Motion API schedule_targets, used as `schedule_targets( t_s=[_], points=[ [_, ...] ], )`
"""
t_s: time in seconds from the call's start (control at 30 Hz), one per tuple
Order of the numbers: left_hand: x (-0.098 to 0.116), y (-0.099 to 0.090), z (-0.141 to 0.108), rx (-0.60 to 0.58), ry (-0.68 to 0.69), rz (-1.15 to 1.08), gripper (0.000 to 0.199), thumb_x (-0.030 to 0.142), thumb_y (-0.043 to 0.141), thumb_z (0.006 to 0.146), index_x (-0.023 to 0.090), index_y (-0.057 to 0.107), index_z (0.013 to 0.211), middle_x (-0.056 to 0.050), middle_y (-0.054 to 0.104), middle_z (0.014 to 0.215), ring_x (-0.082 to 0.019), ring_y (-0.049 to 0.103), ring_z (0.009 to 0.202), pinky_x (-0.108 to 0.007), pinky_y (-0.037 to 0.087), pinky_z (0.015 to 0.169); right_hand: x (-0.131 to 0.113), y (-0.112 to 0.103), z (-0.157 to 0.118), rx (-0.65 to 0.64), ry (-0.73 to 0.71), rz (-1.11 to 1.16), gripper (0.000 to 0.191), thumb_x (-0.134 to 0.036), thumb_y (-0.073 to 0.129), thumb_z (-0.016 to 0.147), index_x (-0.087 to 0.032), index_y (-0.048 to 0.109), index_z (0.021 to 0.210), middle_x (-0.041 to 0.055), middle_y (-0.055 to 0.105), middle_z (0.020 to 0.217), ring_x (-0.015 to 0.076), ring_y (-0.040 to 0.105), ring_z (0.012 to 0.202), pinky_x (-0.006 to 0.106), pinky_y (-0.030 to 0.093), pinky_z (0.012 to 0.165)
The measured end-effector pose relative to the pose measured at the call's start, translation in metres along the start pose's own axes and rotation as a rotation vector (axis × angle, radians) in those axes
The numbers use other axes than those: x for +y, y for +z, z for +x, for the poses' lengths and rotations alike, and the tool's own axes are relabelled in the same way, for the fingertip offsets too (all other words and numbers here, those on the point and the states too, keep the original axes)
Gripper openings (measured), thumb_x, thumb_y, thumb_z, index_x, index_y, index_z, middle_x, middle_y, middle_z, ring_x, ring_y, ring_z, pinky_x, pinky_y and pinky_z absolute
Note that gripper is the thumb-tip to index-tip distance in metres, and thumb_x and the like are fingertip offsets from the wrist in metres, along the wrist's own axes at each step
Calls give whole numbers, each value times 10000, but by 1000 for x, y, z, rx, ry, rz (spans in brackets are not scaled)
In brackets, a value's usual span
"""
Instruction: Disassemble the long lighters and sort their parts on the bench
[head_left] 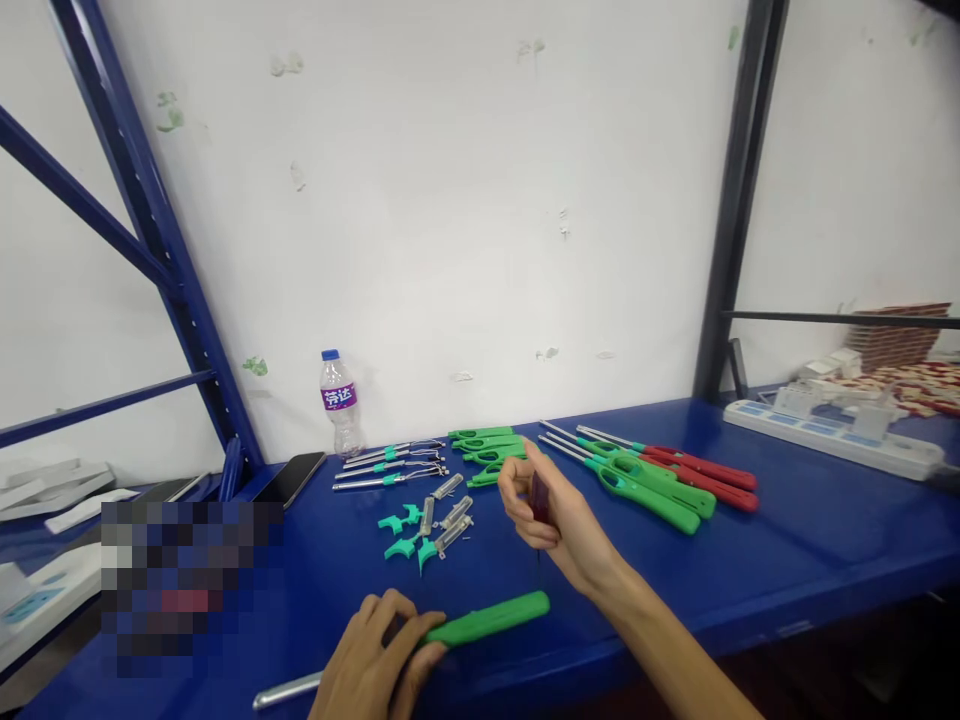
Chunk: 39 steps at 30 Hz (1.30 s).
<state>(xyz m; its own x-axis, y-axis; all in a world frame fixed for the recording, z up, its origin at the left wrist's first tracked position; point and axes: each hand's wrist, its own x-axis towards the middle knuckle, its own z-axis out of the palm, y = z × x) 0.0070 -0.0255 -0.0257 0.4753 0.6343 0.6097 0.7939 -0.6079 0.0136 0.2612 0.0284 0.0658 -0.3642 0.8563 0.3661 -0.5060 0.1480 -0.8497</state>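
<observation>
At the table's front edge, my left hand point(375, 645) is closed around a long-necked lighter point(499, 618) lying on its side. Its green handle points right, and its silver tube sticks out to the left from under the hand. Above the handle, my right hand point(566, 520) grips a screwdriver point(539, 497) with a dark red handle. The thin shaft points down, its tip apart from the lighter. Beyond the hands lie several teal triggers point(403, 547), clear fuel tanks point(453, 535), metal tubes with wires point(390, 479) and green handle shells point(487, 445).
Whole green lighters point(649, 495) and red lighters point(720, 482) lie at the right. A plastic bottle point(343, 405) stands by the wall, near a black phone point(300, 475). A white power strip point(832, 440) is far right. Blue rack posts point(150, 220) rise at the left.
</observation>
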Motion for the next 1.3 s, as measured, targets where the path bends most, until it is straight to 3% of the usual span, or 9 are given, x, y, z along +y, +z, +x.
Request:
schedule_targets(
  t_s=[0.1, 0.23, 0.3, 0.4, 0.57, 0.7, 0.93, 1.3],
  points=[
    [1, 1, 0, 53, -25, -10, 305, 386, 433, 1073, 326, 634, 1295, 2, 743, 1008, -156, 728, 892, -246, 613, 802, -8, 2, -6, -17, -48, 52, 533, -590, 483, 1052, -164, 535, 736, -79, 355, 584, 33, 131, 401, 187, 105, 381],
    [6, -2, 1, -9, -80, -113, 346, 359, 339, 1098, 336, 649, 1249, 9, 712, 964, -116, 711, 800, -184, 582, 698, -11, 6, -9, -33, -49, 78, 540, -565, 459, 1070, -160, 537, 720, -77, 352, 568, 38, 130, 403, 183, 110, 380],
    [11, -6, 1, -14, -94, -129, 305, 392, 387, 1085, 331, 671, 1175, 14, 712, 978, -124, 714, 845, -209, 592, 778, -10, 8, -9, -52, -31, 76, 538, -557, 457, 1072, -161, 533, 715, -75, 358, 565, 41, 130, 405, 184, 110, 383],
    [19, -13, 1, -18, -98, -102, 292, 471, 522, 1025, 318, 647, 1240, -3, 719, 1057, -165, 721, 953, -287, 602, 893, -9, 9, -9, -123, 43, 22, 548, -570, 433, 1074, -157, 561, 737, -76, 368, 548, 45, 130, 401, 189, 103, 386],
    [26, -13, 2, -31, -110, -23, 372, 527, 647, 938, 339, 661, 1259, -23, 705, 1081, -208, 726, 943, -340, 637, 821, -5, 9, -8, -237, 178, -25, 605, -611, 390, 1065, -149, 604, 737, -75, 383, 505, 44, 137, 370, 206, 93, 375],
    [25, -9, 4, -21, -115, -14, 351, 509, 632, 954, 335, 675, 1256, -23, 705, 1044, -196, 725, 888, -329, 633, 806, 3, 10, -5, -208, 189, -87, 570, -599, 426, 1046, -151, 621, 753, -58, 447, 535, 42, 170, 365, 208, 108, 367],
    [23, -10, 2, -15, -126, 1, 354, 528, 619, 960, 341, 661, 1258, -10, 689, 1039, -189, 718, 886, -324, 634, 773, 5, 1, 0, -54, 137, -118, 514, -558, 443, 1027, -166, 605, 737, -62, 423, 543, 55, 180, 392, 201, 155, 376],
    [21, -5, 0, -11, -134, 25, 354, 517, 603, 975, 323, 653, 1267, -24, 680, 1041, -197, 700, 878, -323, 614, 733, -3, 0, -2, -72, 166, -169, 487, -519, 422, 1028, -164, 611, 754, -38, 453, 579, 78, 229, 443, 222, 182, 425]
  ],
)
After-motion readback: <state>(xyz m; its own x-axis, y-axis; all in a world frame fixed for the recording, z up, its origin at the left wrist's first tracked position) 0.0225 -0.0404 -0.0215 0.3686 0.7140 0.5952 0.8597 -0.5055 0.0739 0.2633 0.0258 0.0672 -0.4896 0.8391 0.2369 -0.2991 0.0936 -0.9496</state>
